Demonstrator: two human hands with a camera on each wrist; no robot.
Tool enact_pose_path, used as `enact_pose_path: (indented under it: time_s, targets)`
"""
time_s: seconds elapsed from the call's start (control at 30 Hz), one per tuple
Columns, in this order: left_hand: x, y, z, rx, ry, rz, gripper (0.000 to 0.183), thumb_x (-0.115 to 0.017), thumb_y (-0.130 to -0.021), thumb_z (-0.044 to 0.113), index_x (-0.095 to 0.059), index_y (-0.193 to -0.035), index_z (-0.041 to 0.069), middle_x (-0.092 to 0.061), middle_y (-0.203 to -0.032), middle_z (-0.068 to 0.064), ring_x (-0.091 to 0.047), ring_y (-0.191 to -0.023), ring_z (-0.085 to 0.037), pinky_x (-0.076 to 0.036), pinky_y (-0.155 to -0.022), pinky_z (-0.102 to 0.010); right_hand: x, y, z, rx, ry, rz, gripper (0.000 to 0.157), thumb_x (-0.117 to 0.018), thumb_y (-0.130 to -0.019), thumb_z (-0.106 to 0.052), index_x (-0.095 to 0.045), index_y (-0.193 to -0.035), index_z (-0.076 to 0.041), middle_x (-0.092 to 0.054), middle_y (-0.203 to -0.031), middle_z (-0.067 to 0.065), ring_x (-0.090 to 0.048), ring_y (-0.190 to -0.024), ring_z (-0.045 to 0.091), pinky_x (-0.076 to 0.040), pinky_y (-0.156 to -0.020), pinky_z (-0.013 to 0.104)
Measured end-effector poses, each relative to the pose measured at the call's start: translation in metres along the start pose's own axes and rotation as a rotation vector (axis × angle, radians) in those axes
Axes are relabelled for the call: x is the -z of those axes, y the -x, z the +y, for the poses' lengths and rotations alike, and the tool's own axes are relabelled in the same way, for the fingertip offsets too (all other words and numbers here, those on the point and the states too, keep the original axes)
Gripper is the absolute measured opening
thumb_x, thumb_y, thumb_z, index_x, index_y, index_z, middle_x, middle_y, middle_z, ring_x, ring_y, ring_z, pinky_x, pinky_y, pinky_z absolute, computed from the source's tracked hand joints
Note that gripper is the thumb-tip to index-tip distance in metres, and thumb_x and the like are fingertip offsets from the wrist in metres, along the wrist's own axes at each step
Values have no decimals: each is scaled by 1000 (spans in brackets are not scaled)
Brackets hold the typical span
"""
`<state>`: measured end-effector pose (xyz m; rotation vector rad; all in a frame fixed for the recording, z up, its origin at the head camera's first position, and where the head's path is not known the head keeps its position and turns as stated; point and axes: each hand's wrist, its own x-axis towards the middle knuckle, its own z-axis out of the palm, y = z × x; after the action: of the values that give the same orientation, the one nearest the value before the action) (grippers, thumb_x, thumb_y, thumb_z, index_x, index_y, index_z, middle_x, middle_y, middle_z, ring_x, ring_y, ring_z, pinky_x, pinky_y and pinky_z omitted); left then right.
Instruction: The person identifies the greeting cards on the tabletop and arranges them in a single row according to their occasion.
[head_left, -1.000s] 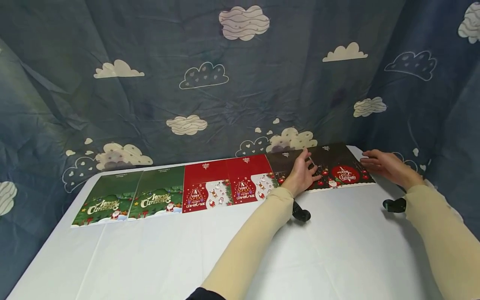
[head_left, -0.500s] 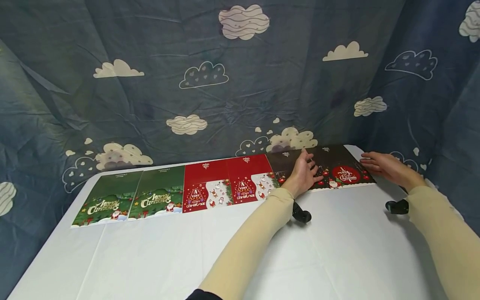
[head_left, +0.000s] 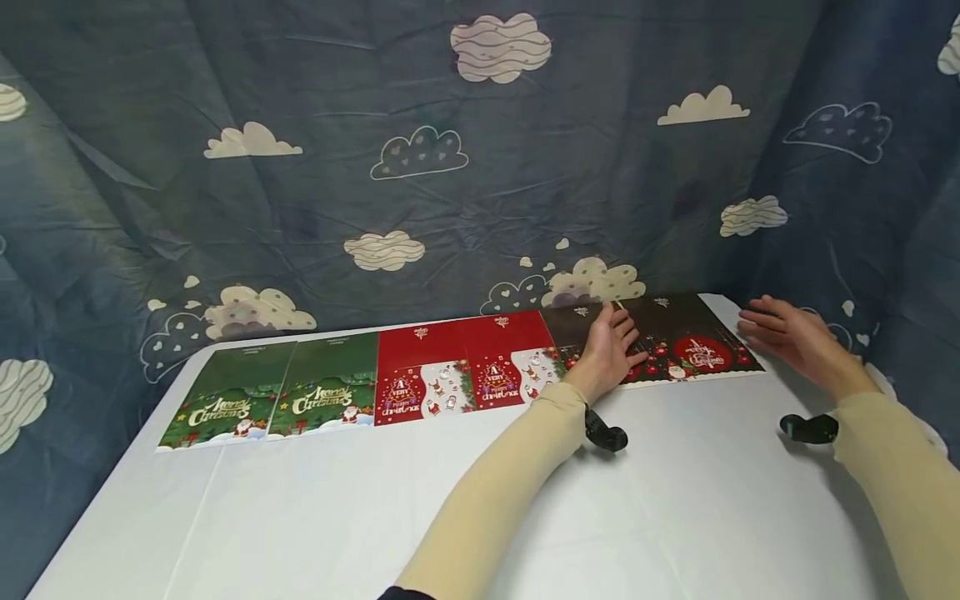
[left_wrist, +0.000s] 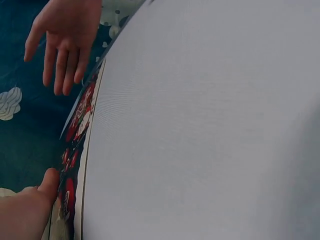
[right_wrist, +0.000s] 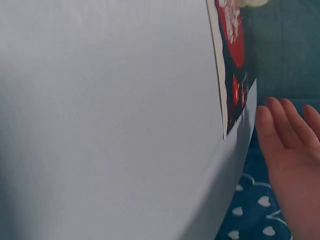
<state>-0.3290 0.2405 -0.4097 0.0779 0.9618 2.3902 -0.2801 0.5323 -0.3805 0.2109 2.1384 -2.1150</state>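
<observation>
Two dark brown Christmas cards lie side by side at the right end of a row. My left hand (head_left: 611, 346) is over the area where they meet, fingers spread and loosely bent, covering part of the left dark card (head_left: 562, 327). The right dark card (head_left: 671, 325) has a red round emblem and shows fully to the right of that hand. Just past its right edge, my right hand (head_left: 795, 337) hovers with fingers extended, holding nothing. In the right wrist view this hand (right_wrist: 290, 145) appears beside the corner of the card (right_wrist: 235, 65).
Two red cards (head_left: 420, 342) and two green cards (head_left: 251, 362) continue the row leftward along the back of the white-covered table (head_left: 300, 517). Behind the table hangs a dark blue curtain (head_left: 322, 200) with cloud prints. A black wrist device (head_left: 606, 433) sits under the left wrist.
My right hand has drawn slightly away from the right dark card's edge, and its fingers have lifted. The left hand stays almost in place. The head view has shifted a little; the cards lie unchanged.
</observation>
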Motion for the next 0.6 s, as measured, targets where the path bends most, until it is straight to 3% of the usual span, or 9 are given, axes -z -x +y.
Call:
enact_pose_path:
  time_s: [0.07, 0.13, 0.2, 0.27, 0.33, 0.37, 0.43, 0.53, 0.6]
  targets:
    - [3, 3, 2, -13, 10, -8, 67, -34, -105, 50, -30, -153, 3, -25, -159, -18, -19, -146, -36, -22, -113, -61, -3, 1, 4, 43, -161, 8, 91, -52, -99, -49, 4, -157, -7, -66, -108, -16, -65, -97, 2, -52, -90, 25]
    - [7, 7, 6, -21, 14, -20, 66, -34, -105, 50, -31, -152, 3, -26, -158, -18, -20, -146, -35, -23, -112, -60, -7, 4, 10, 85, -292, 5, 90, -54, -98, -49, 1, -159, -13, -69, -102, -12, -67, -98, 6, -53, -89, 26]
    - [10, 11, 12, -29, 17, -40, 65, -34, -105, 49, -32, -152, 2, -26, -158, -18, -20, -146, -35, -24, -112, -60, -12, 8, 15, 134, -445, -40, 73, -54, -99, -45, -20, -158, -20, -70, -107, -5, -68, -102, 13, -52, -92, 30]
    - [13, 17, 20, -42, -1, -60, 63, -34, -106, 47, -34, -151, 2, -27, -158, -17, -22, -146, -34, -25, -112, -59, -18, 13, 20, 175, -588, -101, 54, -52, -101, -42, -42, -148, -18, -70, -113, 1, -67, -107, 19, -52, -93, 34]
    - [16, 24, 27, -54, -30, -87, 62, -35, -106, 46, -35, -150, 3, -29, -157, -16, -23, -145, -34, -25, -112, -59, -26, 19, 22, 204, -672, -156, 44, -49, -103, -41, -53, -138, -14, -68, -118, 4, -65, -110, 23, -52, -93, 35]
    - [18, 27, 30, -54, -47, -100, 61, -35, -106, 46, -36, -149, 3, -31, -156, -15, -24, -145, -34, -25, -113, -58, -31, 22, 23, 224, -674, -175, 43, -47, -104, -40, -52, -138, -14, -68, -119, 4, -65, -111, 23, -53, -93, 35]
    - [23, 35, 36, -44, -97, -129, 60, -36, -106, 45, -36, -150, 4, -32, -156, -13, -24, -145, -33, -24, -113, -58, -43, 29, 21, 252, -624, -185, 52, -43, -105, -41, -37, -151, -16, -66, -121, 2, -64, -112, 20, -53, -91, 33]
    - [28, 46, 45, -21, -202, -183, 60, -34, -107, 44, -31, -153, 5, -30, -157, -12, -21, -146, -32, -22, -114, -58, -65, 39, 15, 293, -447, -174, 66, -35, -107, -42, -5, -159, -16, -56, -137, -3, -62, -113, 11, -52, -91, 26]
    - [32, 54, 52, -26, -316, -220, 60, -31, -107, 43, -27, -154, 7, -27, -159, -12, -20, -147, -32, -22, -114, -58, -82, 43, 9, 318, -318, -155, 67, -32, -107, -42, 0, -159, -13, -40, -153, -1, -61, -114, 6, -50, -92, 22]
